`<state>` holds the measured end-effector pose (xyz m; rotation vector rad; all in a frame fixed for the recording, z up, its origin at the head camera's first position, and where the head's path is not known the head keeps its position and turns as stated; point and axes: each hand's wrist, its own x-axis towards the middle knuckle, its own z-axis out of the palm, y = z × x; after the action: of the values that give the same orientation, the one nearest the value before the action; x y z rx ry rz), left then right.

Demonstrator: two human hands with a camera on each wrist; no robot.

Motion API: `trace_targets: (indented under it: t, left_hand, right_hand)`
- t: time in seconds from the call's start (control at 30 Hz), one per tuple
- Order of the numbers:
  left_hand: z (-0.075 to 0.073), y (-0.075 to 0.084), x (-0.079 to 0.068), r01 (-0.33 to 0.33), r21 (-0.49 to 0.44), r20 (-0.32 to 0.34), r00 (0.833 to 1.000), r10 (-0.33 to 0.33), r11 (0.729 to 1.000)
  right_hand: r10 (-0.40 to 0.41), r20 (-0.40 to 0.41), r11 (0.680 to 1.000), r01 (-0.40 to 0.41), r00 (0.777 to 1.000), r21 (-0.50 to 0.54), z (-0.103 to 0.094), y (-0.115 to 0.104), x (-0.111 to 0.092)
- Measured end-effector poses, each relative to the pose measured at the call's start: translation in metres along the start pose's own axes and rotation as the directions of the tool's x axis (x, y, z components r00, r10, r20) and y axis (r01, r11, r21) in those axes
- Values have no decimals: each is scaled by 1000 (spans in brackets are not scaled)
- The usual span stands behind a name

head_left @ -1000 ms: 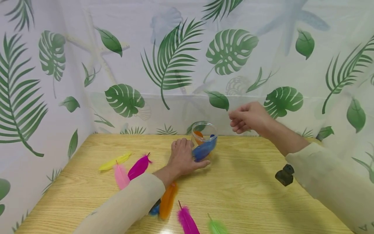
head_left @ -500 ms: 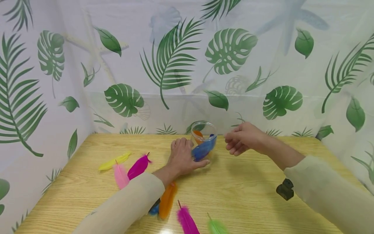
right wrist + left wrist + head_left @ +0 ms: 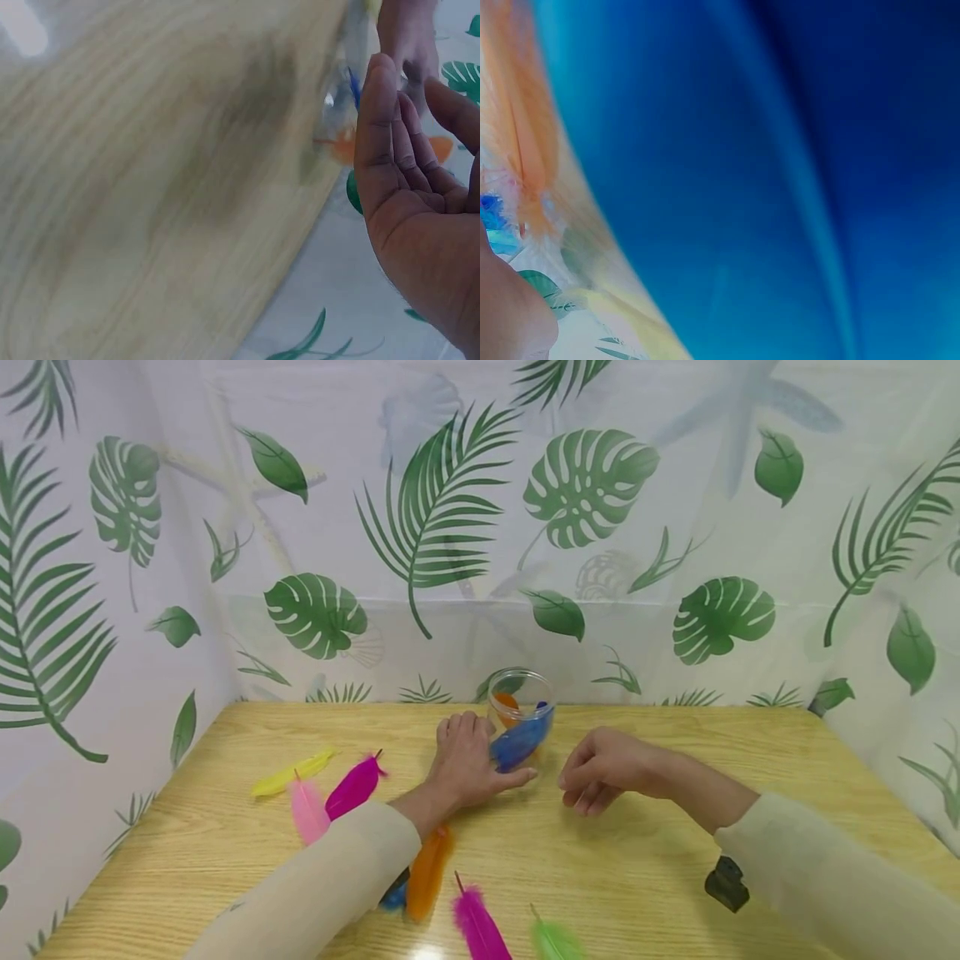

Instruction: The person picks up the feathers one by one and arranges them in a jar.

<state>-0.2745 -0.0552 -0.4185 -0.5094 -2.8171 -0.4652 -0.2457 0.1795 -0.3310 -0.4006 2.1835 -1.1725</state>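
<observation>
At the back of the table, my left hand (image 3: 465,764) holds a clear round jar (image 3: 528,717) from its left side, thumb stretched out in front. Seen through the jar wall are a blue feather (image 3: 520,743) and an orange feather (image 3: 507,706). That blue feather (image 3: 705,150) fills most of the left wrist view, with part of a hand at lower left. My right hand (image 3: 606,770) is low over the table, right of the jar and apart from it, fingers loosely bent. In the right wrist view this hand (image 3: 420,187) has nothing in its fingers.
A yellow feather (image 3: 292,772), a pink feather (image 3: 309,810) and a magenta feather (image 3: 356,787) lie on the left. Nearer lie an orange feather (image 3: 429,877), a blue feather (image 3: 393,897) partly under the left sleeve, another magenta feather (image 3: 480,927) and a green feather (image 3: 555,939). A leaf-printed cloth (image 3: 465,635) stands behind.
My right hand has come down and slightly left, from beside the cloth above the jar's height to low over the table. The left hand and jar keep their place.
</observation>
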Motion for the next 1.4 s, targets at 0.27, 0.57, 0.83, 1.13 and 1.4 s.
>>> trace_targets:
  t: [0.27,0.57,0.83,1.13,1.4]
  left_hand:
    - [1,-1,0,2,7,-7,1000,-2,1000]
    - [2,-1,0,-8,-8,-13,1000,8,1000]
    - [1,-1,-1,-12,-29,-16,1000,12,1000]
    - [2,-2,-1,-15,-29,-17,1000,14,999]
    - [1,-2,-1,-18,-41,-19,1000,17,999]
  right_hand:
    - [17,119,1000,-15,993,-14,33,7,4]
    - [58,188,998,-53,980,-32,68,9,3]
    - [59,230,998,-52,971,-35,82,8,3]
    - [91,202,990,-67,975,-121,94,3,4]
    - [78,179,989,-54,981,-139,97,3,4]
